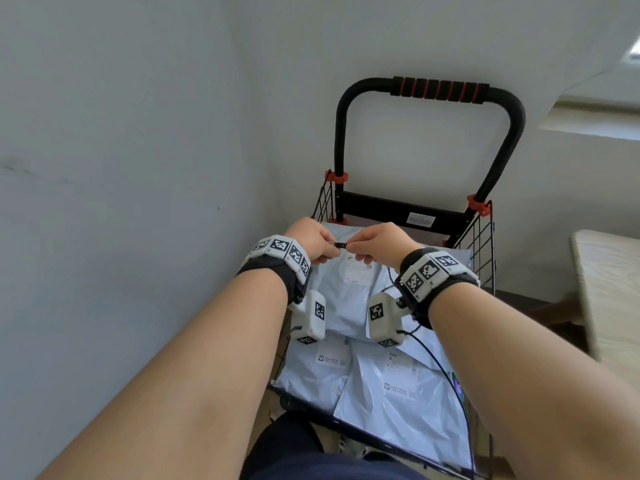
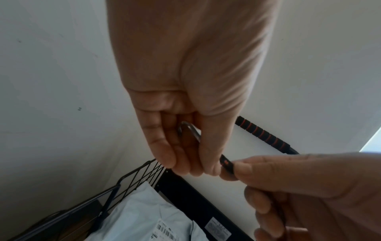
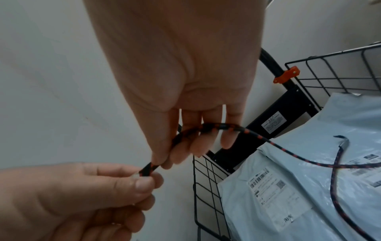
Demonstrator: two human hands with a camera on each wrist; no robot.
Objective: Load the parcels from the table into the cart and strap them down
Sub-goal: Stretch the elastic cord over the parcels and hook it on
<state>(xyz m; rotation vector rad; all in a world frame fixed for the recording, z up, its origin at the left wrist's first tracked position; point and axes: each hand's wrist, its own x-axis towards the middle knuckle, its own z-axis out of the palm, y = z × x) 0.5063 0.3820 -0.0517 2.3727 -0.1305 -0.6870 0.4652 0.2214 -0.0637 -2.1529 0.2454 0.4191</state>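
Several pale poly-bag parcels (image 1: 374,386) lie stacked in the black wire cart (image 1: 476,244). Both hands meet above the rear parcels. My left hand (image 1: 329,252) pinches the metal hook (image 2: 188,128) at one end of a black, red-flecked bungee cord (image 3: 226,128). My right hand (image 1: 358,249) grips the same cord just behind the hook, its fingers curled round it. From there the cord trails right across the parcels (image 3: 288,187). Its other hook end (image 3: 343,140) lies loose on a bag.
The cart's black handle (image 1: 436,90) with red-ringed foam grip rises at the back against a white wall. Wire mesh sides (image 3: 208,187) flank the load. A light wooden table (image 1: 609,289) stands to the right. My dark trouser leg shows at the bottom.
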